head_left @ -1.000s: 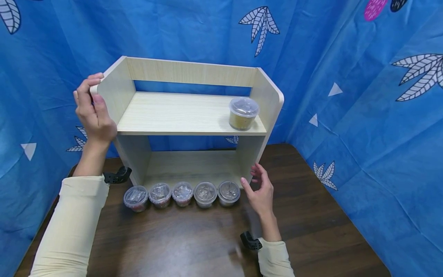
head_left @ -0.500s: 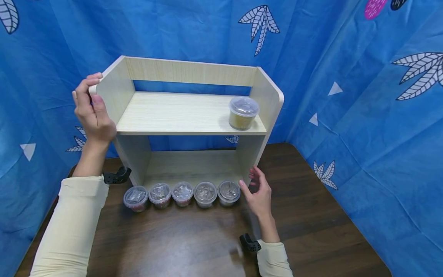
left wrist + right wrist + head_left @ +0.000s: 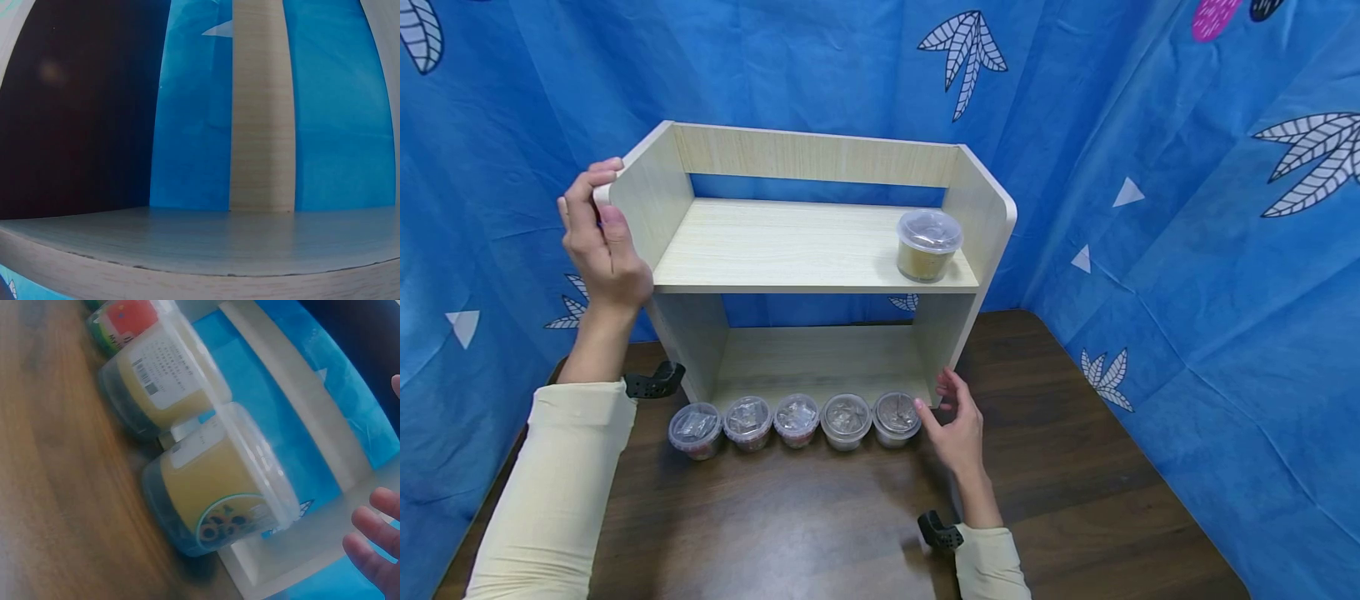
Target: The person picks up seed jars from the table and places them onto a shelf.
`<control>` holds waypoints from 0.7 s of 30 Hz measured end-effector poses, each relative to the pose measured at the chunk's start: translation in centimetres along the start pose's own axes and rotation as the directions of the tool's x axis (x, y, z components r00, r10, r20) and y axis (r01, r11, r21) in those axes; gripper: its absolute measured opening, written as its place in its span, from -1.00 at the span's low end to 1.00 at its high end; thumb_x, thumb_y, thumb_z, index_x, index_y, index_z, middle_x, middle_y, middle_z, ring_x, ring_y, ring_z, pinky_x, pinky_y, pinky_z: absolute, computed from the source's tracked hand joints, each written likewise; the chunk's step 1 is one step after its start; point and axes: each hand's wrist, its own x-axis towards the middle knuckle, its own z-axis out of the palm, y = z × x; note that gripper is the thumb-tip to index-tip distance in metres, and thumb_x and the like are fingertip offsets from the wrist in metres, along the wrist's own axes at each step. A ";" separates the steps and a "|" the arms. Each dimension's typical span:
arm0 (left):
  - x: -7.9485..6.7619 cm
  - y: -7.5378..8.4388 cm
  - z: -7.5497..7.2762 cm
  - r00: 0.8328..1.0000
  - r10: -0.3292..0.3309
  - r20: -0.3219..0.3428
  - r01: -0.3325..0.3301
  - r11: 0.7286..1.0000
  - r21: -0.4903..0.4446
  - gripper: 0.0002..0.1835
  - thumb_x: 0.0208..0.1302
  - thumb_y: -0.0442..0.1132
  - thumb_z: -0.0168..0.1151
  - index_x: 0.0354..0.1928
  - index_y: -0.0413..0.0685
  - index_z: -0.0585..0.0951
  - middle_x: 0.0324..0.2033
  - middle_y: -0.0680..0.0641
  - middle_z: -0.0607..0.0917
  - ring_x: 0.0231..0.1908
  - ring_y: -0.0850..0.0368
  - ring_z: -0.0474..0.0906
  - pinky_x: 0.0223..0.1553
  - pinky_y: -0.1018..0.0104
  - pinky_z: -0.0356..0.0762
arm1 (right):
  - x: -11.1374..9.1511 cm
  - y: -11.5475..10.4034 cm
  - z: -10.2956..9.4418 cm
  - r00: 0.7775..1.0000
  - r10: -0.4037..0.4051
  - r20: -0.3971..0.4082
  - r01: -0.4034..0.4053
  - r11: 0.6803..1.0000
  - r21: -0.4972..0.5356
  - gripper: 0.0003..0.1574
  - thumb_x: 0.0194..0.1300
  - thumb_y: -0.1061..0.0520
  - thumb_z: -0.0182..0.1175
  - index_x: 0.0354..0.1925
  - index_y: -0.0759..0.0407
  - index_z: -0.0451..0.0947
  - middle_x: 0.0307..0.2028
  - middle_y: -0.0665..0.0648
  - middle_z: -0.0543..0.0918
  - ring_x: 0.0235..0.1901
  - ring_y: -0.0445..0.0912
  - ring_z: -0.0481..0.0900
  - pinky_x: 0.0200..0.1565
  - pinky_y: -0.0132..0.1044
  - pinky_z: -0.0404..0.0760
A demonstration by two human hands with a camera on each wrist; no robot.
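My left hand point(image 3: 606, 242) grips the upper front edge of the left side panel of a pale wooden two-tier shelf point(image 3: 805, 242). In the left wrist view only the shelf's boards point(image 3: 262, 112) and the blue cloth show. My right hand point(image 3: 958, 429) is beside the rightmost lidded plastic tub point(image 3: 896, 417), thumb near its lid and fingers loosely bent, holding nothing. The right wrist view shows that tub point(image 3: 219, 487) with a yellow label, and my fingertips point(image 3: 365, 550) apart from it. Several such tubs, including the leftmost tub point(image 3: 695, 429), stand in a row before the shelf.
Another lidded tub point(image 3: 928, 246) with a yellow label stands on the upper shelf board at its right end. Everything rests on a dark brown wooden table point(image 3: 775, 525). A blue patterned cloth point(image 3: 820, 67) hangs behind and along the right side.
My right hand has moved slightly left and toward me, closer to the rightmost tub. My left hand keeps its hold on the shelf, and the tubs have not moved.
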 end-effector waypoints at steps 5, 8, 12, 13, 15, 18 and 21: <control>0.0 0.1 0.0 1.000 0.000 -0.004 0.000 1.000 -0.006 -0.60 0.28 -0.23 -0.19 0.06 -0.21 0.51 0.14 0.01 0.61 0.12 0.16 0.39 0.13 0.35 0.37 | -0.3 0.6 0.3 1.000 0.016 0.010 -0.016 1.000 -0.005 -0.17 0.13 0.16 0.42 0.29 0.40 0.34 0.09 0.40 0.58 0.00 0.29 0.58 -0.08 0.19 0.57; 0.1 0.2 0.1 1.000 0.000 -0.004 0.000 1.000 -0.007 -0.60 0.28 -0.23 -0.19 0.06 -0.21 0.51 0.14 0.01 0.61 0.11 0.15 0.39 0.12 0.34 0.36 | -0.5 0.8 0.4 1.000 0.011 0.005 -0.011 1.000 -0.010 -0.19 0.13 0.16 0.42 0.28 0.39 0.36 0.07 0.36 0.60 -0.02 0.27 0.59 -0.10 0.15 0.59; 0.1 0.2 0.1 1.000 -0.001 -0.001 0.001 1.000 -0.007 -0.60 0.28 -0.24 -0.19 0.06 -0.21 0.50 0.14 0.01 0.61 0.12 0.16 0.39 0.12 0.35 0.38 | -0.7 1.1 0.6 1.000 -0.008 -0.004 0.008 1.000 -0.018 -0.22 0.12 0.17 0.41 0.26 0.36 0.39 0.03 0.30 0.63 -0.06 0.25 0.62 -0.16 0.09 0.61; 0.0 0.2 0.1 1.000 -0.001 -0.001 0.001 1.000 -0.009 -0.60 0.28 -0.24 -0.19 0.06 -0.21 0.50 0.14 0.01 0.61 0.12 0.15 0.39 0.12 0.35 0.38 | -0.7 1.2 0.7 1.000 -0.011 -0.004 0.011 1.000 -0.022 -0.24 0.13 0.17 0.41 0.26 0.34 0.40 0.02 0.30 0.64 -0.07 0.23 0.62 -0.17 0.08 0.62; 0.0 0.1 0.0 1.000 -0.001 0.000 0.001 1.000 -0.007 -0.60 0.28 -0.24 -0.19 0.06 -0.21 0.50 0.14 0.01 0.60 0.12 0.15 0.39 0.11 0.37 0.39 | -0.8 1.4 0.8 1.000 -0.009 -0.003 0.009 1.000 -0.026 -0.24 0.13 0.16 0.41 0.26 0.33 0.41 0.01 0.31 0.64 -0.07 0.21 0.63 -0.18 0.08 0.61; 0.0 0.1 0.0 1.000 0.000 0.002 0.000 1.000 -0.008 -0.60 0.28 -0.24 -0.18 0.07 -0.20 0.50 0.15 0.01 0.60 0.12 0.16 0.39 0.10 0.40 0.40 | -1.0 1.6 1.0 1.000 0.003 0.002 -0.003 0.999 -0.036 -0.23 0.12 0.14 0.42 0.25 0.32 0.41 0.01 0.31 0.64 -0.08 0.17 0.63 -0.18 0.07 0.62; 0.0 0.0 0.0 1.000 -0.002 0.003 0.002 1.000 -0.007 -0.59 0.28 -0.23 -0.18 0.07 -0.19 0.50 0.15 0.02 0.60 0.12 0.16 0.39 0.09 0.42 0.39 | -1.1 1.9 1.1 1.000 0.012 0.010 -0.012 0.999 -0.046 -0.22 0.10 0.12 0.44 0.25 0.31 0.42 0.01 0.31 0.64 -0.08 0.16 0.63 -0.19 0.05 0.62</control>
